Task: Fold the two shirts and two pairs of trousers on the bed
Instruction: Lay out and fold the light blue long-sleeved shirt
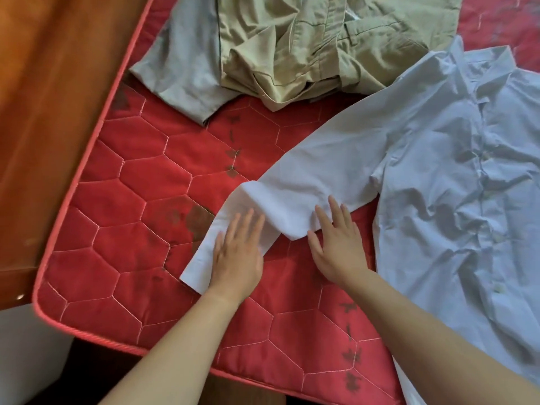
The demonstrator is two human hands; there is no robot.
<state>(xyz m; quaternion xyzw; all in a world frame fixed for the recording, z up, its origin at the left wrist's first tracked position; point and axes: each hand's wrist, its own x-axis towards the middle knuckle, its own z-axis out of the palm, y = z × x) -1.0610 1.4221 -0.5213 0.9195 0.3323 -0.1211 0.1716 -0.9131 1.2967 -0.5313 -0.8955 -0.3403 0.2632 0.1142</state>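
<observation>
Pressing flat with fingers spread, the left hand and right hand rest on the bent sleeve of a pale blue button-up shirt at right; crumpled khaki trousers and grey fabric lie above, on a red quilted mattress beside a wooden bed frame.

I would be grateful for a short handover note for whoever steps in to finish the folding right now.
Left hand: open, flat on the cuff end of the white shirt's sleeve.
Right hand: open, palm down at the sleeve's bend, fingertips on the cloth.
White shirt: spread button side up on the red mattress, collar at the far end, sleeve stretched out to the left and bent at the elbow. Not folded yet.
Khaki trousers: crumpled heap at the far side, lying on a grey garment.
Done: nothing visibly folded. Left: all garments in view; a fourth cannot be made out.
</observation>
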